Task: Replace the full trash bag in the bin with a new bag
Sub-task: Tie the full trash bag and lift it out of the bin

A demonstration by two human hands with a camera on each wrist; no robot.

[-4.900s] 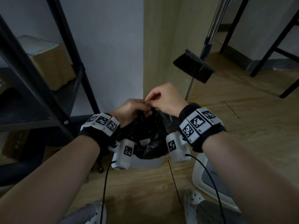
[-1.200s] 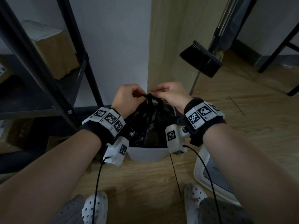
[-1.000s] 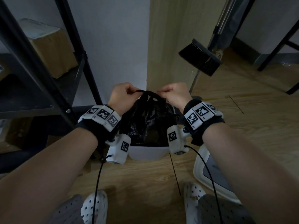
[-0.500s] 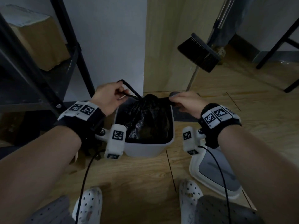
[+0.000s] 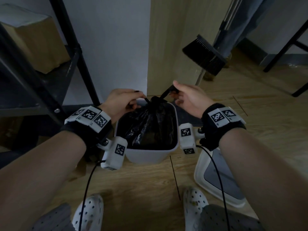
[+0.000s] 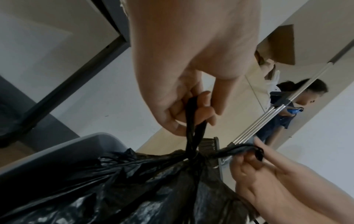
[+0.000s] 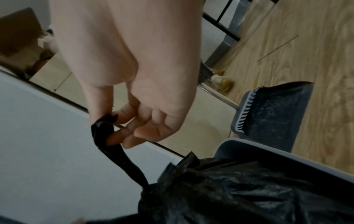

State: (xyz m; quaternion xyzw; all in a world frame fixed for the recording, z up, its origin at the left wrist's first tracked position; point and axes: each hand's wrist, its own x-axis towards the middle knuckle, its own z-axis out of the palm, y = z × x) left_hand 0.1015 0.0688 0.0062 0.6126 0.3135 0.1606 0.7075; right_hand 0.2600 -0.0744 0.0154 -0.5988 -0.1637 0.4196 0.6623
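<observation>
Closest to the person, two white shoes (image 5: 88,212) stand on the wooden floor (image 5: 150,180). The bin lid (image 5: 220,177) lies flat on the floor just beside the right foot.

A little further out is the white bin (image 5: 145,155). The full black trash bag (image 5: 150,129) sits inside it, with its top bunched up tight into a knot (image 5: 155,99).

The step now looks like tying the bag closed. To do it well, pull both bag ends apart evenly, out to the sides and not up, so the knot gets snug and the thin plastic does not rip. Keep the bag low in the bin while pulling. A second knot on top would help, so nothing spills when the bag is lifted out.

The left hand (image 5: 123,102) is to the left of the knot. Its fingers are curled, and they pinch the left strap (image 6: 193,125) with the thumb. That strap runs straight and tight down to the knot.

The right hand (image 5: 188,99) is to the right of the knot and a bit higher. Its thumb and first finger pinch the right strap (image 7: 107,136), and one finger is hooked through the loop. Its other fingers are loose.

Further back, a broom (image 5: 205,55) leans near the wooden wall panel (image 5: 175,39). A black shelf rack (image 5: 41,80) with a cardboard box (image 5: 33,44) is on the left.
</observation>
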